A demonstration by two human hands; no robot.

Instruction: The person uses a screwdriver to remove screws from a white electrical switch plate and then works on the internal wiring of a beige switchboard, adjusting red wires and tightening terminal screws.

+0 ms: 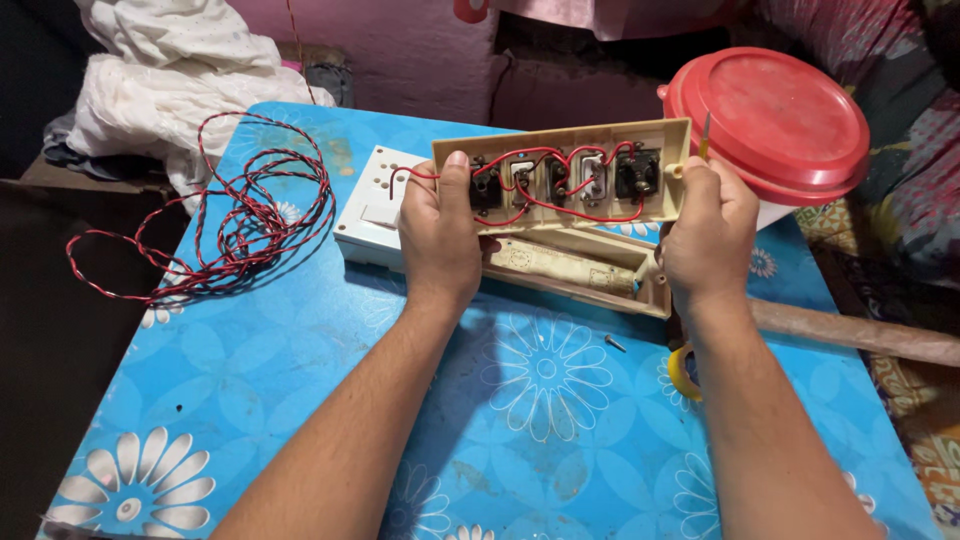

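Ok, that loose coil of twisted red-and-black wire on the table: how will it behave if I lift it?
The wire coil lies in slack, uneven loops, so it is probably floppy and would sag and spread. It looks thin, so likely light. One strand trails off the table edge and may drag or snag.

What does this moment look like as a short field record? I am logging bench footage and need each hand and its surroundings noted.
left hand: grips the left end of the beige rectangular plastic switch panel, thumb on its wired back
right hand: grips the panel's right end
panel: tilted up, red wiring facing the camera
beneath: open beige base box
surface: blue floral tabletop
nearby: coiled red-and-black twisted wire, red round plastic lid, small loose screw
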